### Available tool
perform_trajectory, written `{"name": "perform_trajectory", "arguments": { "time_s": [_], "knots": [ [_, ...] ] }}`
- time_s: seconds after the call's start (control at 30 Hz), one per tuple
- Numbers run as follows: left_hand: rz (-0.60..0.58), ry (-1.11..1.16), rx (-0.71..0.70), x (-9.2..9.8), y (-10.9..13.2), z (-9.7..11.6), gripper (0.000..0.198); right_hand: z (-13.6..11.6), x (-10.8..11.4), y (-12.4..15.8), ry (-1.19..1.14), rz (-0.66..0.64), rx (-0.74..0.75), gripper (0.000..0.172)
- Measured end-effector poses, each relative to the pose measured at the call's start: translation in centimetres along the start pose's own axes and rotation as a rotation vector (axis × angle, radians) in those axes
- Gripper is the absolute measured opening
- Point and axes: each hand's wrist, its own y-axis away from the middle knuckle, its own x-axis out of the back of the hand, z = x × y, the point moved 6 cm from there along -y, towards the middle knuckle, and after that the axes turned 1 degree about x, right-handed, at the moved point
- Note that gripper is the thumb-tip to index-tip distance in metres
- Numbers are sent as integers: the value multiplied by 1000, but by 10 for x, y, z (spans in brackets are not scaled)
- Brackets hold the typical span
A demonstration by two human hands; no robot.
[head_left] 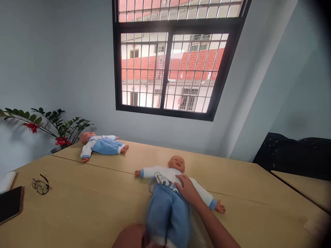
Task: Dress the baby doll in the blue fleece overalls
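A baby doll [165,179] in a white top and blue trousers [169,215] lies on its back on the wooden table [90,206], head toward the window. My right hand [187,189] rests flat on the doll's chest with fingers spread. My left hand [133,237] sits at the bottom edge of the view, beside the blurred trouser legs near the doll's feet; its fingers are hidden. A second doll [102,144] in the same clothes lies at the far left of the table.
Glasses [40,186], a dark phone [10,205] and a white object [7,181] lie at the table's left. A potted plant [51,125] with red bows stands behind the far corner. Black chairs [292,155] and another table [307,187] stand right. A barred window [176,62] faces me.
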Motion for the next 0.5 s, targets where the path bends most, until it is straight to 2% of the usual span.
{"name": "perform_trajectory", "arguments": {
  "time_s": [0.07,0.2,0.27,0.33,0.5],
  "knots": [
    [-36,-28,-25,-7,14,10,43,2,-1,6,-27,-36,-9,50],
    [29,-76,-85,-15,24,20,24,0,-3,-1,-13,-90,-29,51],
    [85,-33,-62,-15,23,18,17,-1,-4,-6,-1,-115,-38,51],
    [123,18,-77,-15,20,16,25,-1,-5,-9,15,-134,-44,52],
    [136,17,-156,-21,6,17,16,3,-9,-13,86,-163,-67,54]
  ]
}}
